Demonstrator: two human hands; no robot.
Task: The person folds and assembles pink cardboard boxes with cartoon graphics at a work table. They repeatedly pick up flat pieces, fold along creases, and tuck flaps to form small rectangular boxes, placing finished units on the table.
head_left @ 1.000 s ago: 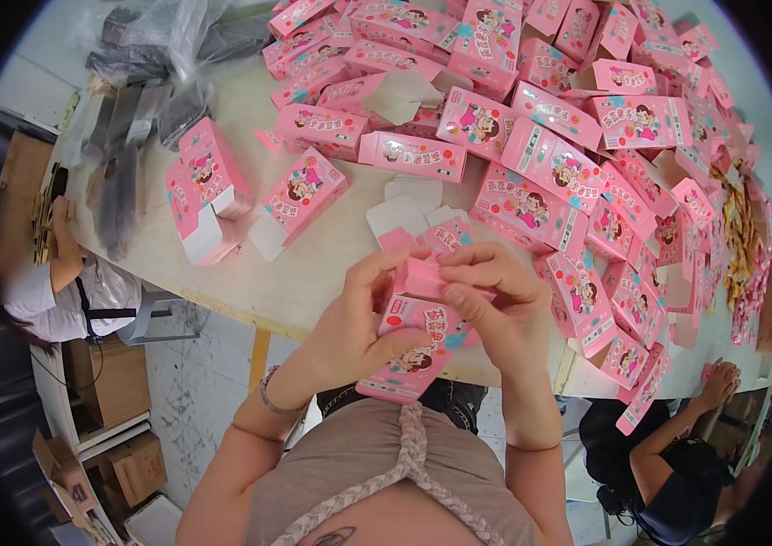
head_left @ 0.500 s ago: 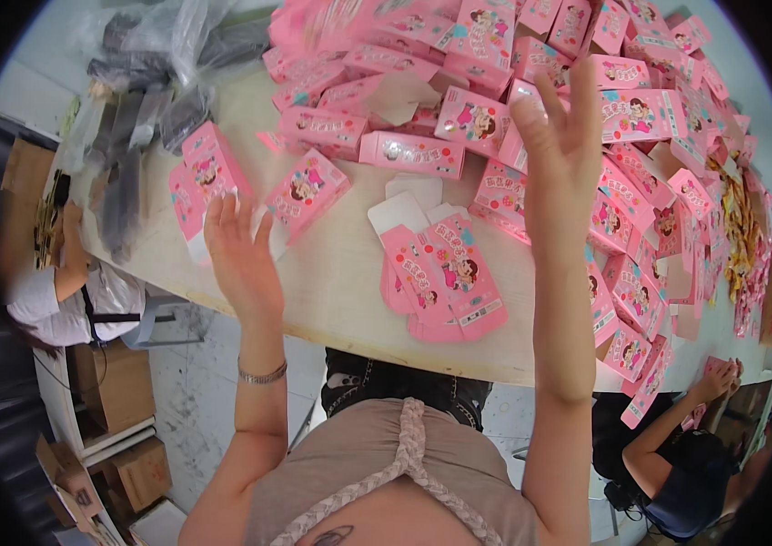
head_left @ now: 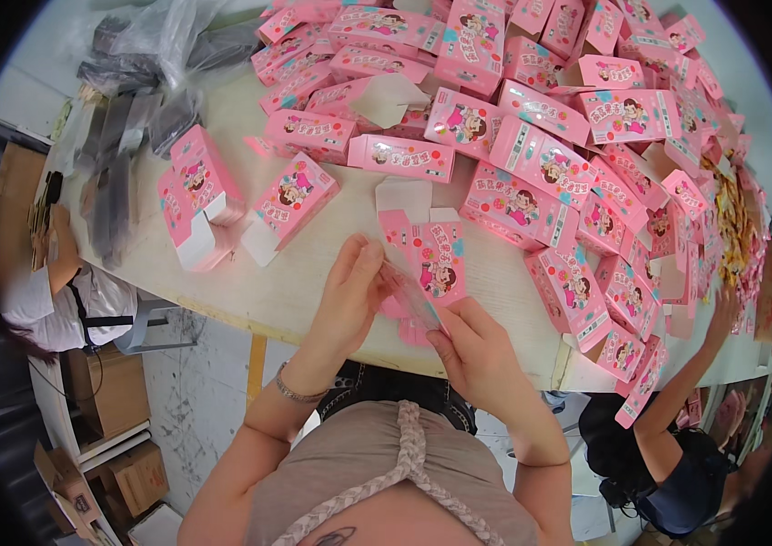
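Close to the table's near edge, I hold a flat pink carton point(head_left: 410, 293) tilted nearly edge-on between both hands. My left hand point(head_left: 349, 287) pinches its left end, while my right hand point(head_left: 479, 350) grips the right end with the thumb on top. Behind it, a few more flattened cartons point(head_left: 445, 264) with white flaps lie on the table, partly hidden by my hands. To the left are a small group of pink cartons point(head_left: 196, 177) with white ends and another carton point(head_left: 297, 193) with an open white flap.
A large heap of folded pink boxes point(head_left: 522, 205) fills the far and right side of the table point(head_left: 313, 305). Dark items in clear plastic point(head_left: 117, 173) lie far left. Gold and pink packets point(head_left: 736, 227) are beyond the heap. People sit left point(head_left: 85, 300) and right point(head_left: 668, 455).
My hands, open and spread apart before, have come together near the front and taken hold of a flat carton. A blurred pink shape over the far heap is gone. The person at right now reaches forward.
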